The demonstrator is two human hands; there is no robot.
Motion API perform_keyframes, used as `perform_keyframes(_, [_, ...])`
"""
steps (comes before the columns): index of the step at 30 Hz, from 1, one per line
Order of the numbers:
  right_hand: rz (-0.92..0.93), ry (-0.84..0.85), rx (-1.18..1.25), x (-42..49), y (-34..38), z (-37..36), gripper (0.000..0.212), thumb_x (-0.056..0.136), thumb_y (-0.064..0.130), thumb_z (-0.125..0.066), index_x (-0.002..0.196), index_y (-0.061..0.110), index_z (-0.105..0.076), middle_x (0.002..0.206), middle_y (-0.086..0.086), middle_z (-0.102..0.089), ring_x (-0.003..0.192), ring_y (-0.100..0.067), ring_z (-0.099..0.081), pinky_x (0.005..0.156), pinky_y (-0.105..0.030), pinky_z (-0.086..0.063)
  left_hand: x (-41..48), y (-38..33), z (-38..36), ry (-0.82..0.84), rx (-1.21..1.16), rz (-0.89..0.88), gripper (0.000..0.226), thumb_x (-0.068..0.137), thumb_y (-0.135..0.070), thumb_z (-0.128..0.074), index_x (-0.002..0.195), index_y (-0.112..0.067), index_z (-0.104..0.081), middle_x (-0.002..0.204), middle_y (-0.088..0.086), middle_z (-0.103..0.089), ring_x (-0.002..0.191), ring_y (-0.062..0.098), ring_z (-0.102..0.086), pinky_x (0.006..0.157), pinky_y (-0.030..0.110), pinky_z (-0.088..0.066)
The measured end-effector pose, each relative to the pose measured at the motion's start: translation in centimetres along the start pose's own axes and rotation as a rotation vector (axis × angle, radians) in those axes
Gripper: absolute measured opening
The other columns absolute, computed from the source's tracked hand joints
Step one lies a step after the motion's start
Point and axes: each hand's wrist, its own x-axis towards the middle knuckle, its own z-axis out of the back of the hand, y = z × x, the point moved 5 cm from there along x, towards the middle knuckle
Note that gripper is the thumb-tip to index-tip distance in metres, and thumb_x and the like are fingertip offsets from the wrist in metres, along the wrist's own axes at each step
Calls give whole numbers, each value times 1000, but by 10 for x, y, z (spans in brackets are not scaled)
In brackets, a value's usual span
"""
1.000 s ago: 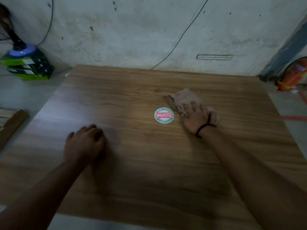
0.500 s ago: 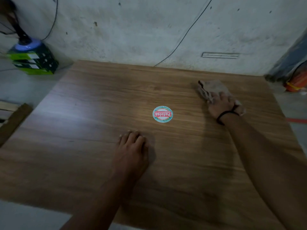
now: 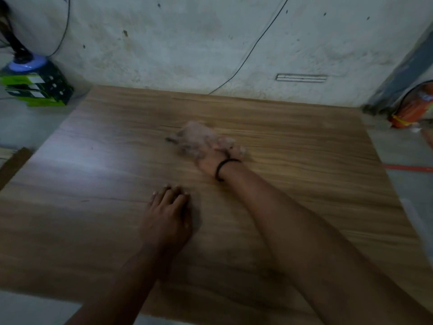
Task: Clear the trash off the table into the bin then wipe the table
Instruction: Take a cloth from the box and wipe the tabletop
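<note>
A wide wooden table (image 3: 93, 184) fills the view. My right hand (image 3: 208, 160), with a black band at the wrist, grips a bunched pinkish cloth (image 3: 196, 134) and holds it down on the table's middle, a little toward the far edge. Hand and cloth are smeared by motion, and the fingers are lost in the cloth. My left hand (image 3: 168, 214) lies flat on the wood nearer to me, fingers straight, holding nothing. The round sticker seen earlier is not visible; the cloth and hand cover that spot.
A green and black box (image 3: 37, 90) with a blue-topped object stands on the floor at the far left corner. An orange cylinder (image 3: 412, 109) lies at the far right. A wooden plank (image 3: 11, 165) sits left of the table, and the wall rises close behind it.
My right hand has swept the cloth from the far right back left over the table's middle, covering the sticker. My left hand moved right a second ago and now stays flat in place.
</note>
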Motion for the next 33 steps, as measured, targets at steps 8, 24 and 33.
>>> perform_keyframes(8, [-557,-121,-24,-64,-176,27,68,79,68,-10,145,50,-10,162,8,-4,148,-30,-4,113,-62,-7,1,-3,-1,-26,-14,-1,33,89,-35,-44,105,-18,-67,122,10,-63,120,35,-54,101,50,-44])
perform_keyframes(24, [-652,-109,-63,-139,-196,21,59,87,62,-19,145,50,-9,161,11,-3,146,-31,-4,111,-63,-14,3,-2,-5,46,6,13,44,91,-39,-34,111,-18,-66,127,8,-60,126,35,-48,105,51,-39])
perform_keyframes(33, [-105,-116,-187,-220,-12,-57,59,92,56,-31,146,51,-7,163,7,-6,149,-30,-3,109,-67,-1,1,-2,-1,91,28,12,44,83,-37,-46,117,-16,-66,128,11,-59,126,37,-48,104,50,-40])
